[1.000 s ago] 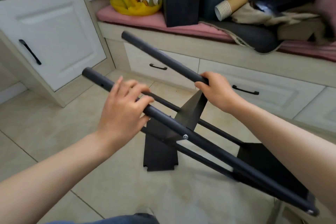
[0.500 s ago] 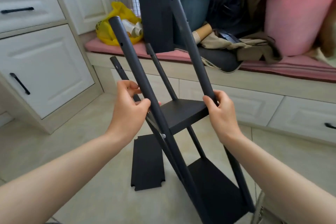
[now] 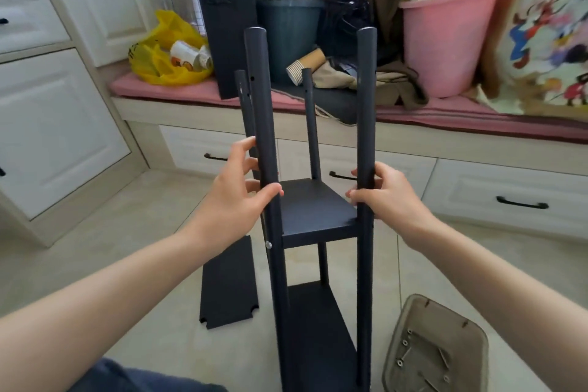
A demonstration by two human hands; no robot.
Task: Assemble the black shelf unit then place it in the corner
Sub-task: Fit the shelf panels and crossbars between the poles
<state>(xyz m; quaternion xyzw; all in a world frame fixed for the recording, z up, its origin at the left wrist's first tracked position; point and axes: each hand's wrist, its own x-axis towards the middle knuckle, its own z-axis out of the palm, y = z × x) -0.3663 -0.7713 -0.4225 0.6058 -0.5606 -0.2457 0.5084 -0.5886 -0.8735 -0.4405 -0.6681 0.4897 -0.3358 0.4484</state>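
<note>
Grips the black shelf unit [image 3: 318, 210] by its two near posts: left hand [image 3: 234, 200] wrapped round the left post, right hand [image 3: 389, 197] wrapped round the right, fingers [image 3: 272, 191] of both closed on the tube just above the middle shelf. Stands it upright now on the floor [image 3: 143, 232], where a second ago it lay tipped low and half a second ago leaned away. Likely means the frame is being set on its feet for the next panel rather than for the corner, since the post tops above the fingers are bare. Shows four matte black round posts, one flat shelf level with the fingers and between them, another far below near the floor, a silver screw head just under the left fingers, and open holes high on the left posts. Leaves a loose black panel [image 3: 229, 283] flat on the floor below the left fingers, a tray [image 3: 426, 321] of screws below the right fingers, and beyond the fingers a bench [image 3: 413, 140] carrying a pink bucket [image 3: 445, 48] and a yellow bag [image 3: 159, 54].
</note>
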